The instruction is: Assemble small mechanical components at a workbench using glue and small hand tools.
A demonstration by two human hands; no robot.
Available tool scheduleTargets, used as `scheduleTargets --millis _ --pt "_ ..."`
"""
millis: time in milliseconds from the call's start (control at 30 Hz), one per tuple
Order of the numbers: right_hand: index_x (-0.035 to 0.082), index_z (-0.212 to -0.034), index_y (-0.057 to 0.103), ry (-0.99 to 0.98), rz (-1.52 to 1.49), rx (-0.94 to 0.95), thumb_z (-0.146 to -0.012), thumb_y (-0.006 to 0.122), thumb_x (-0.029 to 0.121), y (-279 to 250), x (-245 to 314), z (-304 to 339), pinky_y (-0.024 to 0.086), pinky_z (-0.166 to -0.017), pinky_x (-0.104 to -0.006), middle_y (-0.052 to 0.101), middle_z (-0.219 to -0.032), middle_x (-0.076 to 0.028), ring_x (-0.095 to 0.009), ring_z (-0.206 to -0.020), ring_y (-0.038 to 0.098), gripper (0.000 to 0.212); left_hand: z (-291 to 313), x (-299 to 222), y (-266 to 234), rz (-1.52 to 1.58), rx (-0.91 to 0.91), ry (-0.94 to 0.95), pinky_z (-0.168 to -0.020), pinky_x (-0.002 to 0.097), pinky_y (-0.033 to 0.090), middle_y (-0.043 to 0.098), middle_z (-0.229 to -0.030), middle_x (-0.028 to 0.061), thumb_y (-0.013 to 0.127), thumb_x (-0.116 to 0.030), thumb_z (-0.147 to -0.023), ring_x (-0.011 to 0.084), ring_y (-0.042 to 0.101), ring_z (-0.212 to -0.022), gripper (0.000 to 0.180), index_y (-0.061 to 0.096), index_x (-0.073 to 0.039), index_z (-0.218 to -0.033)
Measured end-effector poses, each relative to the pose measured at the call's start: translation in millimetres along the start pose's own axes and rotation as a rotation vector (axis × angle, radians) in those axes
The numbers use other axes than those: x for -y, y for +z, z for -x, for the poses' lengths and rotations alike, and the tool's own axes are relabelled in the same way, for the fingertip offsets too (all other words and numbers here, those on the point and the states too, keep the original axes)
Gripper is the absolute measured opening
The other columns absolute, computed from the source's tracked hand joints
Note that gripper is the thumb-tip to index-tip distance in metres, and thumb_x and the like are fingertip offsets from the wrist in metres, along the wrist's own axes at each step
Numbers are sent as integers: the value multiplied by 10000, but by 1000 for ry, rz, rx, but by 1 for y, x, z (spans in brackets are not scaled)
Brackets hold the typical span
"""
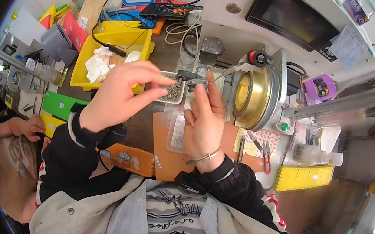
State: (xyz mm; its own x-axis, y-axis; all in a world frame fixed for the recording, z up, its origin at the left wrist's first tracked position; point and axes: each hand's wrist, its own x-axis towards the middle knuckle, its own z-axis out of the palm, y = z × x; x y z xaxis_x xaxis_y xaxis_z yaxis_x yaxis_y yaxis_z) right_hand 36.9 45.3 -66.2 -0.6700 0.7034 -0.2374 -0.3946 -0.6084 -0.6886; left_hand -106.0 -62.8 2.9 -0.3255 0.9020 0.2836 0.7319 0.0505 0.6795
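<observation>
My left hand [122,92] reaches in from the left, its thumb and forefinger stretched out with a gap between their tips. Those tips are just beside a small dark metal machine head [188,76] with a short pin. On the other side, my right hand [206,121] is raised with the thumb and forefinger up against the metal head and the other fingers curled. Anything small or thin in its grip is hidden. Behind my left fingertips is a white tray [169,98] of small metal pieces. A brass-coloured wheel [249,99] stands right of my right hand.
A yellow bin [146,49] holds crumpled white paper. A clear plastic box [176,139] lies on a brown mat [159,153]. Red-handled snips [267,157], a yellow strip [304,178] and clear bottles [317,155] are at right. Another person's hand [34,127] is at far left.
</observation>
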Motion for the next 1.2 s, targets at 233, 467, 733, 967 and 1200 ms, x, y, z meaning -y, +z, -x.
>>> scheduleTargets --millis 233,467,733,967,1200 --pt "77 -1206 633 66 -77 -131 -975 660 224 -11 1 -6 264 -495 -191 557 -872 75 -3 -589 350 275 -68 8 14 313 236 -134 -755 249 491 707 -970 62 662 -42 -897 112 639 -861 236 708 -5 -1126" --pt "109 -1074 608 31 -107 -61 -1001 618 234 -17 -8 -15 235 -488 -191 447 -747 95 -7 -568 317 145 -103 28 25 111 480 181 -788 291 513 690 -1027 115 670 -41 -864 190 652 -892 268 704 -11 -1128" --pt "144 -1066 563 81 -93 -134 -1028 566 228 -12 -4 -24 235 -492 -189 439 -764 105 -4 -568 309 92 -112 27 33 103 586 123 -754 318 508 685 -982 116 705 -64 -825 210 633 -832 222 723 3 -1037" --pt "156 -1074 539 96 -153 -128 -1042 535 225 -6 3 -29 234 -494 -189 429 -773 98 -4 -576 307 77 -113 20 39 86 539 56 -728 321 495 690 -936 114 720 -79 -809 212 622 -805 191 729 12 -977" --pt "99 -1051 557 262 -155 -218 -1030 544 238 -14 13 -4 243 -488 -209 408 -754 68 -30 -557 311 142 -71 1 40 79 -217 77 -673 276 457 628 -866 78 665 -24 -863 176 577 -733 77 646 17 -925"
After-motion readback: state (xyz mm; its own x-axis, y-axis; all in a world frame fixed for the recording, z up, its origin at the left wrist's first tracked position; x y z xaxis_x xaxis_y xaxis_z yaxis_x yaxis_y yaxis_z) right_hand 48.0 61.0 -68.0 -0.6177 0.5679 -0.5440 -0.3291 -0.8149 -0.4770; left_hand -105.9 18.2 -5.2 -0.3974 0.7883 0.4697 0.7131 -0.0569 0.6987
